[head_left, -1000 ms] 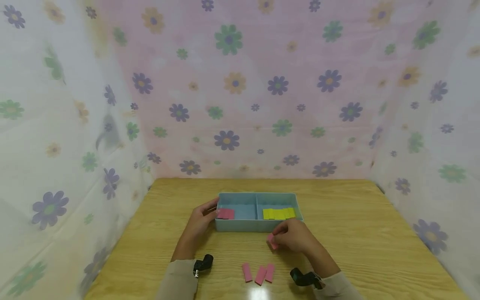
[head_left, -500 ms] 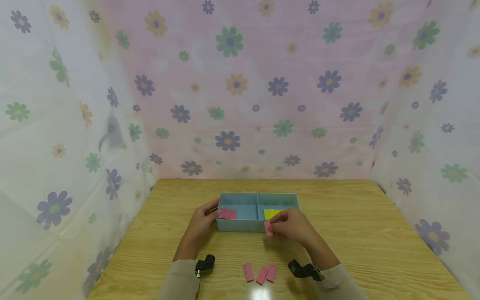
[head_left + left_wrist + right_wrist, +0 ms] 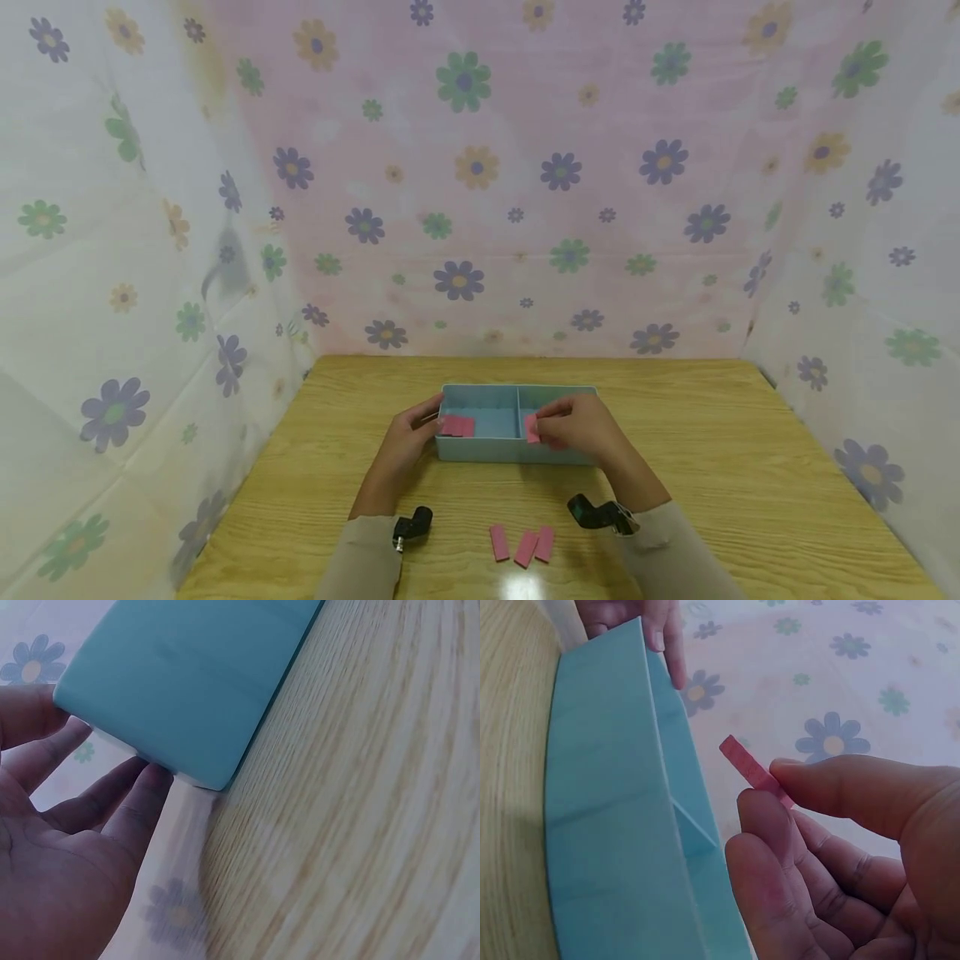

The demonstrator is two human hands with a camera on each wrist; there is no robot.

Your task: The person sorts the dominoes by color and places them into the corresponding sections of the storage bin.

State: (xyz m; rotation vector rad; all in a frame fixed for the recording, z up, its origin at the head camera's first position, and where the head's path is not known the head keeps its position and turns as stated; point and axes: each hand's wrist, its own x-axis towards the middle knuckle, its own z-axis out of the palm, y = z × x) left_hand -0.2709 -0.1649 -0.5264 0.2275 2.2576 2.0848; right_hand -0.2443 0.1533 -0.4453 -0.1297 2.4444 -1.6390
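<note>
A pale blue two-compartment box (image 3: 480, 451) stands on the table. My left hand (image 3: 405, 446) grips its left end, with the thumb by the near corner and the fingertips against the end wall (image 3: 172, 690). Between thumb and fingertips, my right hand (image 3: 581, 429) pinches a small flat pink block (image 3: 746, 765) over the front of the right compartment. This hand hides most of that compartment, including the yellow pieces there. Pink blocks (image 3: 459, 427) lie side by side in the left compartment's near left corner.
Three pink blocks (image 3: 526, 550) lie on the wooden table (image 3: 300, 517), nearer the body than the box. A divider (image 3: 517, 412) separates the compartments. Flower-print cloth (image 3: 480, 225) hangs behind the table and along both sides.
My right hand has lifted the pink block from in front of the box up to its right compartment, covering the yellow pieces. The left hand has stayed at the box's left end.
</note>
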